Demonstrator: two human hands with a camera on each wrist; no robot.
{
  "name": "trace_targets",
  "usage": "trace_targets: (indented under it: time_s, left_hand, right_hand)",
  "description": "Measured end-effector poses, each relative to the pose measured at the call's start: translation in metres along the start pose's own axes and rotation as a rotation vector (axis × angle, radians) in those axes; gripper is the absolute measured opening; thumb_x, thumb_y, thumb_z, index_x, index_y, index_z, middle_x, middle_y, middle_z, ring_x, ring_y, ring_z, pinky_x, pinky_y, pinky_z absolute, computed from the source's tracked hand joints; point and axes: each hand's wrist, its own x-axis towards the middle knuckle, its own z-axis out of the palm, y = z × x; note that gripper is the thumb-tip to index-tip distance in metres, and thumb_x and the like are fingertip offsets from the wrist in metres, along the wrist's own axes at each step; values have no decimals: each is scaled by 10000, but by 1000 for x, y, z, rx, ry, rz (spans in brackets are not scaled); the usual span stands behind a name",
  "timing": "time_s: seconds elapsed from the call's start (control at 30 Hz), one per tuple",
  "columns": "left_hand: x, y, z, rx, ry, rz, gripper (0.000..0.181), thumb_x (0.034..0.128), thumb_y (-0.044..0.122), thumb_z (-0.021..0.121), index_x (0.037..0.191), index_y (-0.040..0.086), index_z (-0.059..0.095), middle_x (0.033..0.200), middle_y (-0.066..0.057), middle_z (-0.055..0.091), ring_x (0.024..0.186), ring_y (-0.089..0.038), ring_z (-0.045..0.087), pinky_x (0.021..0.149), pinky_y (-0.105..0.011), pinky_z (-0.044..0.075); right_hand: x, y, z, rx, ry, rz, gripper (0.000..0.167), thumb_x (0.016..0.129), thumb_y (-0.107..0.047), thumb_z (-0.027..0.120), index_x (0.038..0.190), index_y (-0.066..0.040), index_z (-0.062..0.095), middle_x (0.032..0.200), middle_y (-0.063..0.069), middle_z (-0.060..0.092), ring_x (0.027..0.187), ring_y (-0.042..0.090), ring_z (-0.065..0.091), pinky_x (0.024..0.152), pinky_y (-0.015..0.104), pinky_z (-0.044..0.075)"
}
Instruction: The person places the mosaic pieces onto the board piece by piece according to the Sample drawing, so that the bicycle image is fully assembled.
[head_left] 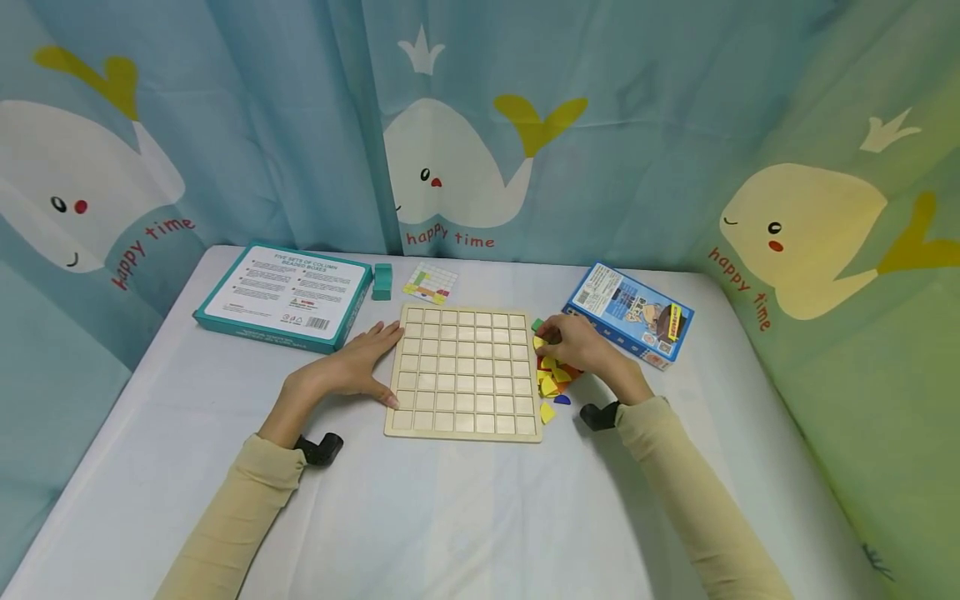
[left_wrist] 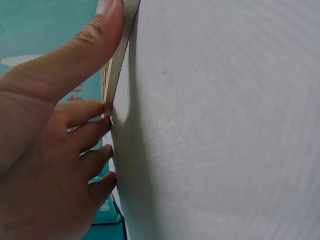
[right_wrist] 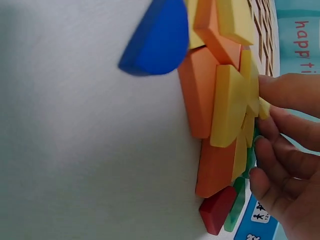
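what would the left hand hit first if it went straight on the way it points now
Most likely the board: the left hand lies right at its left edge. Whether it would push the board or slide over it is hard to tell.

High head view, two close wrist views
The head camera faces forward and down over the tabletop point(head_left: 450, 517); the left wrist's, softly focused, seems to skim that surface and shares the board point(head_left: 465, 364), upper left, with the head view; the right wrist's shares the coloured pieces point(right_wrist: 228, 107), right of centre.
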Motion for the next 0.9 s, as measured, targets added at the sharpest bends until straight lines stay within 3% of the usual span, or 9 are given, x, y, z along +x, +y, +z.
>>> trace_targets:
  time_s: [0.53, 0.9]
  left_hand:
    - [0, 0, 0, -7, 5, -1, 1211, 756, 347, 918, 1637, 0, 163, 1726, -190, 80, 1595, -413, -14, 1287, -591, 54]
    - [2, 0, 1, 4, 2, -5, 1211, 759, 369, 912, 1639, 6, 163, 1728, -183, 69, 1593, -419, -9, 1286, -592, 59]
  right_hand:
    - [-5, 2, 2, 32, 82, -79, 161, 943, -152, 748, 1067, -49, 750, 971, 94, 737, 846, 225, 593, 760, 337, 498]
    - [0, -13, 3, 94, 79, -68, 155, 956, -165, 732, 1066, -59, 757, 1018, 109, 766, 896, 226, 687, 838, 402, 590]
